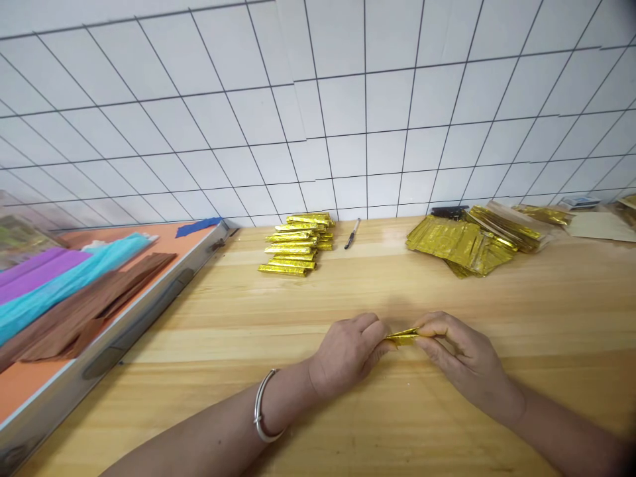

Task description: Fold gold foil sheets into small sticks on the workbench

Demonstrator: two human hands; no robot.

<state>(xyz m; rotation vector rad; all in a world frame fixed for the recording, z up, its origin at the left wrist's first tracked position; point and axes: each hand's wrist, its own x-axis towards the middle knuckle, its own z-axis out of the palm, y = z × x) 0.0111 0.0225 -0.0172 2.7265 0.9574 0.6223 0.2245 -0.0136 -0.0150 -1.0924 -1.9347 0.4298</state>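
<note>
A narrow folded strip of gold foil paper (403, 338) is stretched between my two hands, just above the wooden table. My left hand (350, 350) pinches its left end, with a silver bangle (259, 407) round that wrist. The right end is gripped between thumb and forefinger of my right hand (464, 361). Beyond my left hand lies a stack of folded gold strips (293, 248). Flat gold foil sheets (460, 242) are piled beyond my right hand. Much of the held strip is hidden by my fingers.
A pen (352, 234) lies between the two gold piles, near the tiled wall (387, 106). At left, a raised tray (149, 318) with an orange surface bears brown, turquoise and purple crepe-like pieces. A black item (448, 212) and pale paper (601, 226) sit at the back right.
</note>
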